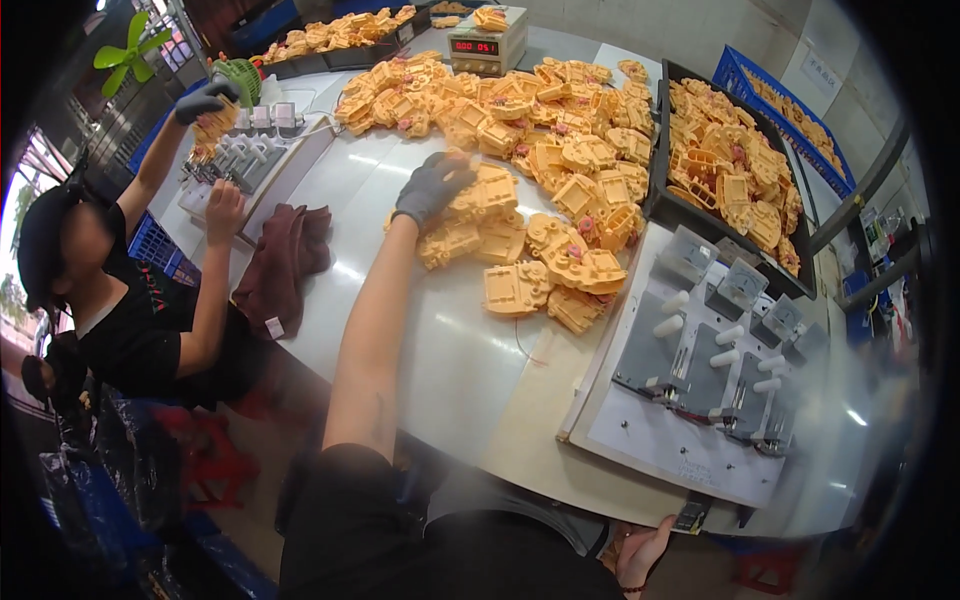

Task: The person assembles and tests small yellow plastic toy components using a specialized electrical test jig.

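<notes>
My left hand [437, 187], in a grey glove, reaches across the table with its fingers curled over a yellow-orange plastic housing [486, 192]. More housings lie under and around it, at the near edge of a large heap [590, 152]. Some of them show small pink or red parts inside. My bare right hand [645, 550] is low at the table's front edge, close to a small black box [690, 517]. The table edge and my body hide part of its fingers, so I cannot tell what it holds.
A test fixture [700, 370] with white-handled clamps and gauges stands at right. Behind it is a black tray [655, 190] of housings. A power supply [487, 45] stands at the back. At left, a co-worker [130, 290] handles housings at another fixture [250, 160], near a maroon cloth [285, 265].
</notes>
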Demonstrator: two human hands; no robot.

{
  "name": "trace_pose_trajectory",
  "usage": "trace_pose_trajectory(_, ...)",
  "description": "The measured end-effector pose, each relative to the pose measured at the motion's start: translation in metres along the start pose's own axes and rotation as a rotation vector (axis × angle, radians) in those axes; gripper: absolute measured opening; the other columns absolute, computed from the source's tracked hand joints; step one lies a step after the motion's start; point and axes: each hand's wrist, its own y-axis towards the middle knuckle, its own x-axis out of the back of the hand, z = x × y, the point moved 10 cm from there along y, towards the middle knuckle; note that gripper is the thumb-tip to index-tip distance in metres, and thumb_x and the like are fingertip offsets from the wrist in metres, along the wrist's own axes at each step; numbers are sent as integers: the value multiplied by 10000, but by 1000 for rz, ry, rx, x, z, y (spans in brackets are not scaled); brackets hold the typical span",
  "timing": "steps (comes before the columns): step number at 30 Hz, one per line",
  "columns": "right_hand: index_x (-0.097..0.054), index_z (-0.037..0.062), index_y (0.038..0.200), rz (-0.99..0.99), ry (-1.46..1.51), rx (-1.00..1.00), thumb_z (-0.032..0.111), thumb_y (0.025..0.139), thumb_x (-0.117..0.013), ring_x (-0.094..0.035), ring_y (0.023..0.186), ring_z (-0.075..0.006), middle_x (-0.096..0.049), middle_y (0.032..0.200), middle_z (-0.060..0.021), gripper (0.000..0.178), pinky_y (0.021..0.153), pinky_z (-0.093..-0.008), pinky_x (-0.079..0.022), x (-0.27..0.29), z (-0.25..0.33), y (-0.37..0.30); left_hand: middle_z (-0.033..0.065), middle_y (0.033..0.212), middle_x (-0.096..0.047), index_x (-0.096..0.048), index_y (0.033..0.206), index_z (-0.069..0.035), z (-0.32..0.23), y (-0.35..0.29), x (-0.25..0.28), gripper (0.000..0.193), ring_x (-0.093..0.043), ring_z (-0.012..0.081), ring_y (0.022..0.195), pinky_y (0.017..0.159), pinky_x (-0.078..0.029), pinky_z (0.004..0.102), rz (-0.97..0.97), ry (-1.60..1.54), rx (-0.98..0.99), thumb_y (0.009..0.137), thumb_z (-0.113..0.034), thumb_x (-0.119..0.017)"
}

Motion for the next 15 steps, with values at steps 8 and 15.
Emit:
trace_pose_trajectory(8,-538,27,1233,338,-454,-190,440,1035,-407,-670,836,-204,-689,999,-121,476,681,-312,-510,0,-4,-13,107,1139,-677,-709,1064,-55,-30,-16,26,250,-611,243,1127,975,-468,333,-520,-408,36,878,-223,-708)
trace_pose_trajectory(15,-584,-14,1173,671,-663,-79,178,997,-537,-630,860,-134,-683,967,-102,264,766,-264,-500,-34,26,-72,103,1171,-673,-627,1209,-9,-133,-151,99,368,-593,246,1151,1029,-405,367,-421,-349,13,901,-207,-664)
